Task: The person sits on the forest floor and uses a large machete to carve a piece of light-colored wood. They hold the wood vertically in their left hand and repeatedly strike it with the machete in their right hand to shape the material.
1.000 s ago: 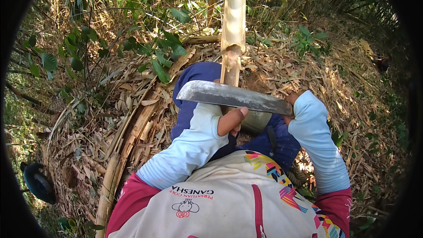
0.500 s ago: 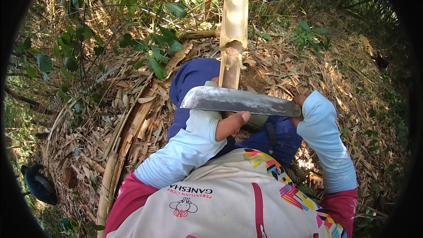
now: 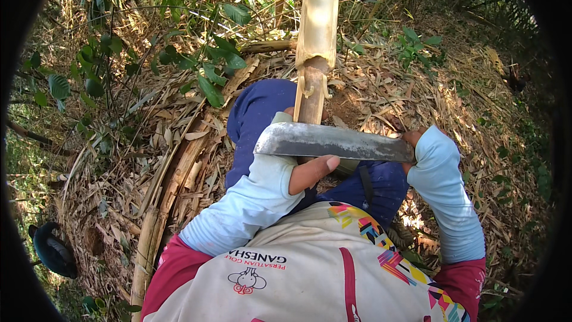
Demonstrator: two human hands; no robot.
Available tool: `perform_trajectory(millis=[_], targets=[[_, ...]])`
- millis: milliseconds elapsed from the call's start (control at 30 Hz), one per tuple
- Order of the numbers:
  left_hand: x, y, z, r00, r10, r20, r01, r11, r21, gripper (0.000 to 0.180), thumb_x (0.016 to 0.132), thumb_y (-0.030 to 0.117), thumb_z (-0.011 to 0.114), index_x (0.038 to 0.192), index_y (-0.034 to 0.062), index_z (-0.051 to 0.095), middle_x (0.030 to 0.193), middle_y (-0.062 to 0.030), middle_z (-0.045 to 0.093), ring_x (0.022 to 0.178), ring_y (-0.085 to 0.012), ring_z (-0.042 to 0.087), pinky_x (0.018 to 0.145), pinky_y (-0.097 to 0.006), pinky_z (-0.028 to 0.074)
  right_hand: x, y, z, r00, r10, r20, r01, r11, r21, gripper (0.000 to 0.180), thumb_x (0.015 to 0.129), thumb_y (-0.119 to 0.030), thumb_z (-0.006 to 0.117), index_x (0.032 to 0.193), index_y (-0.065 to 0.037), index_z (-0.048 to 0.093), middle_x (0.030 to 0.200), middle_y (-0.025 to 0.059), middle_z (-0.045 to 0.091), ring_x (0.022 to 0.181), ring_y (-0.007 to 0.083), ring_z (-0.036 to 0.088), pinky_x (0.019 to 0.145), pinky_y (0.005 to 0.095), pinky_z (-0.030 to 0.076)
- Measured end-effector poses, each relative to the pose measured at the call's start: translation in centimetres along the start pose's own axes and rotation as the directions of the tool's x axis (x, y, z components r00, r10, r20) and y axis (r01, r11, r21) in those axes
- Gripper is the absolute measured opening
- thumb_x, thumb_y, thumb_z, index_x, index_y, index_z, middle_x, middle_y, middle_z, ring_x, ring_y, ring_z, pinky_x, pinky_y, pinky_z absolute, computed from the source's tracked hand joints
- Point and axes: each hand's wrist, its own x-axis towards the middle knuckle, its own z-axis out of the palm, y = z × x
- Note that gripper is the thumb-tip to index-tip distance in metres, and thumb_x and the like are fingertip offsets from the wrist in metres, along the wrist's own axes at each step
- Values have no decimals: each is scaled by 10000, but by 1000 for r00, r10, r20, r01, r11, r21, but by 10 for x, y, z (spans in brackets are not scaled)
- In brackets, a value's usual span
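Gripping a broad machete [image 3: 333,142] in my right hand [image 3: 412,138], I steady the pale bamboo stalk [image 3: 317,36] with my left hand [image 3: 310,170], fingers wrapped around it, above dry leaf litter [image 3: 119,167].

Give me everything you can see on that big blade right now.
The blade is a long, broad, flat piece of dull grey metal, worn and stained, with a blunt squared left end. It lies roughly level across the picture, crossing in front of the bamboo piece. The right hand grips its handle end, which is hidden. The left hand sits just under the blade, thumb near its lower edge. Whether the edge bites the bamboo cannot be told.
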Motion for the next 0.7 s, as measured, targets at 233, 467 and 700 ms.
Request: perform_trajectory(millis=[233,467,700], targets=[[-2,0,-1,1000,7,-21,-5,995,98,498,767,186,785,1139,-25,532,988,-91,641,922,-166,608,836,-308,486,2,-6,-3,996,-87,-3,86,995,-50,465,540,-22,786,993,-48,684,861,128,605,790,320,606,697,385,500],[-2,-3,-2,999,-46,-25,50,981,187,687,743,143,792,1299,0,415,977,-82,627,675,-102,586,578,-237,484,5,-9,-5,998,-33,62,34,999,-4,402,650,-209,802,1028,-135,690,822,117,634,808,342,612,744,429,495],[3,-18,-10,975,216,58,-221,895,387,670,747,136,789,1292,8,421,968,-71,627,679,-94,582,590,-231,482,9,-13,-7,994,-22,107,28,998,-56,401,651,-208,799,1030,-132,688,811,122,641,813,340,613,746,431,494]])
